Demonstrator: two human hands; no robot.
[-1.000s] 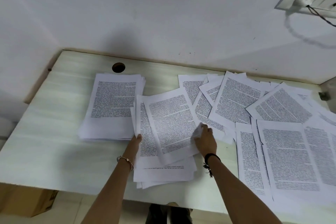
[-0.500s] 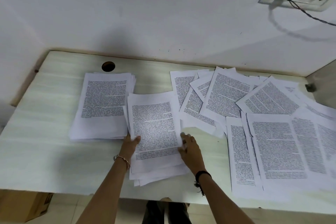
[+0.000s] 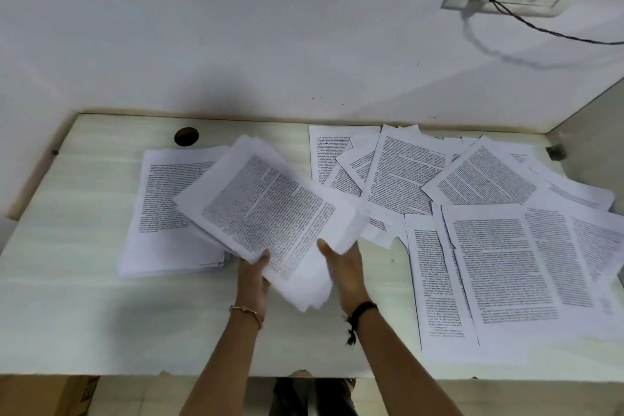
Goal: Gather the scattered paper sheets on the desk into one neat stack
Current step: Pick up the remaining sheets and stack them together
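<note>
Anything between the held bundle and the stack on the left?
Nothing visible. The bundle, gripped by the left hand and right hand, overlaps the stack on its right side in this view; the stack's top shows only paper.

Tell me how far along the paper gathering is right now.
About partway. Done: one stack lies on the left of the desk. In hand: the left hand and right hand grip a bundle of sheets, held tilted over that stack's right edge, not yet set down. Left: many loose sheets overlap at mixed angles across the desk's right side and need collecting.
</note>
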